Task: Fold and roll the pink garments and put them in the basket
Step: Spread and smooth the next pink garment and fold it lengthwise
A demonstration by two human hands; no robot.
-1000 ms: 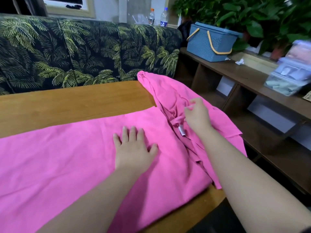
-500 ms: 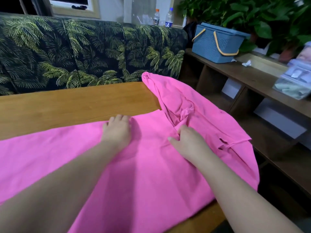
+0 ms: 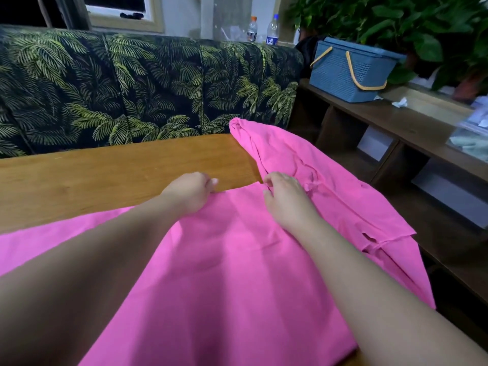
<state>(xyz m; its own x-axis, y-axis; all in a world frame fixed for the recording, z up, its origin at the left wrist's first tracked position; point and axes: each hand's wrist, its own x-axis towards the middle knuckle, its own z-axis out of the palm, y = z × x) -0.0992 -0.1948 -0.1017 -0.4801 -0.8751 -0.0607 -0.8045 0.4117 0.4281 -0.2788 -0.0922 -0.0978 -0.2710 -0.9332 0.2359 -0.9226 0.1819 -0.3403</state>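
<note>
We see the left hand (image 3: 190, 192) at the far edge of the pink garment (image 3: 232, 260). Its fingers are curled down and they pinch that edge, right where the cloth meets the bare wood. The right hand (image 3: 285, 198) is just beside it, a little to the right. Its fingers are bent too and they hold a bunched bit of the pink cloth near a fold. Both arms reach out over the cloth from the bottom of the view.

We count one pink garment. It lies spread flat over the near part of the wooden table (image 3: 105, 175). Its right side is crumpled and hangs off the table's right end. One corner pokes up at the far edge of the table. We see small slits near the right edge of the cloth.

Behind the table is a dark sofa (image 3: 132, 85) with green palm leaves printed on it.

To the right stands a brown shelf (image 3: 396, 122). On top of it sits one blue basket (image 3: 348, 72) with two yellow handles. It is well apart from the garment. A small white scrap (image 3: 400, 102) lies on the shelf near the basket. Green plants (image 3: 396, 19) grow behind it.

Far back on a ledge we count two bottles (image 3: 272, 29). One has an orange cap and one has a blue cap. Their labels are too small for us to read. We find no other writing that we can read.
</note>
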